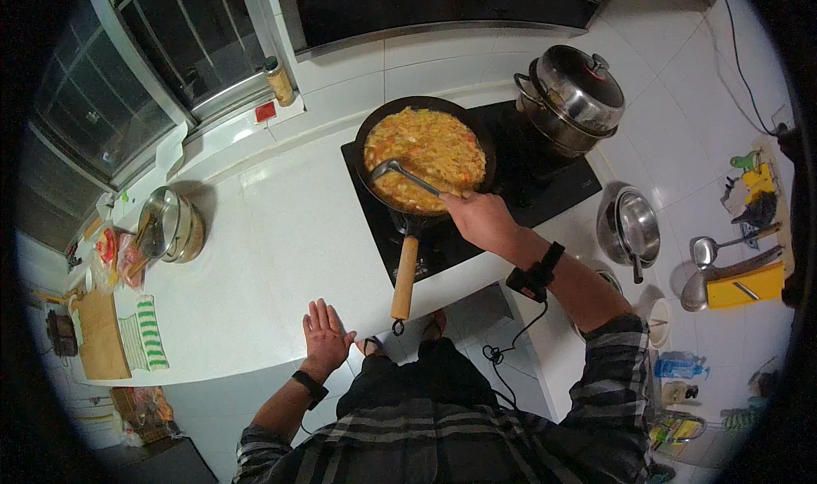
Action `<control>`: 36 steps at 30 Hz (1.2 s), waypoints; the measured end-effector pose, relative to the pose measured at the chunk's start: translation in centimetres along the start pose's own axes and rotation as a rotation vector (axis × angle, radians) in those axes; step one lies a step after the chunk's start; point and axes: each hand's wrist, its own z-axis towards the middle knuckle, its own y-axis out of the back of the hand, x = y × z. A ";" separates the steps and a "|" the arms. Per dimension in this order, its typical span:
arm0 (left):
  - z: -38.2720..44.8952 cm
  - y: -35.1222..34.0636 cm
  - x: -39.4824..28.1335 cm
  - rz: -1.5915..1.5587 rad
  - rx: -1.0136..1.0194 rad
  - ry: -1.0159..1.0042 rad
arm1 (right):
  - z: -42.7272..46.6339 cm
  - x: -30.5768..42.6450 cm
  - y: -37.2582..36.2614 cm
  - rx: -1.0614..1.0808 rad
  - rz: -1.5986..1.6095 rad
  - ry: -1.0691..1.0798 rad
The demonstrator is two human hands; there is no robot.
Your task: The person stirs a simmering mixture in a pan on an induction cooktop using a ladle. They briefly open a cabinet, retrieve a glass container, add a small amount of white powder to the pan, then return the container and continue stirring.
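A dark wok [488, 146] sits on the black cooktop [510, 194], filled with a yellow-orange food mixture [429, 141] with reddish pieces. My right hand [480, 221] is closed around the handle of a metal ladle or turner [387, 167], whose head rests in the food at the wok's left side. The wok's wooden handle [404, 280] points towards me, touched by neither hand. My left hand [327, 336] lies flat, palm down, on the front edge of the white countertop [274, 261], fingers slightly apart and holding nothing.
A lidded steamer pot [568, 111] stands at the cooktop's right rear. Nested metal bowls [638, 222] are to the right. On the left are a pot with a glass lid [172, 229], plastic bags [115, 257], a striped cloth [150, 334] and a wooden board [102, 340]. A cable hangs from my right wrist.
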 end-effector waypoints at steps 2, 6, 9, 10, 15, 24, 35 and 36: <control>-0.1 0.1 0.0 0.014 0.001 -0.003 | -1.4 -0.5 0.7 -0.015 0.000 0.033; -0.1 0.2 0.0 -0.009 -0.002 -0.001 | -3.6 -2.1 2.7 0.039 -0.075 0.063; 0.0 0.1 0.0 0.004 -0.004 -0.005 | -4.2 -3.8 4.1 0.033 -0.153 0.095; 0.0 0.1 0.0 0.004 -0.011 -0.009 | -4.3 -4.2 4.5 0.032 -0.171 0.086; -0.1 0.1 -0.1 -0.008 -0.016 0.001 | -4.9 -5.9 7.5 -0.008 0.056 -0.051; 0.0 0.0 -0.1 0.016 0.021 0.024 | -6.5 -6.2 12.5 0.166 0.175 -0.124; -0.1 -0.2 0.1 -0.054 -0.033 0.000 | -5.7 -7.5 8.5 0.201 -0.109 -0.063; -0.1 -0.2 0.1 -0.044 -0.035 0.001 | -5.5 -7.7 7.7 0.201 -0.146 -0.060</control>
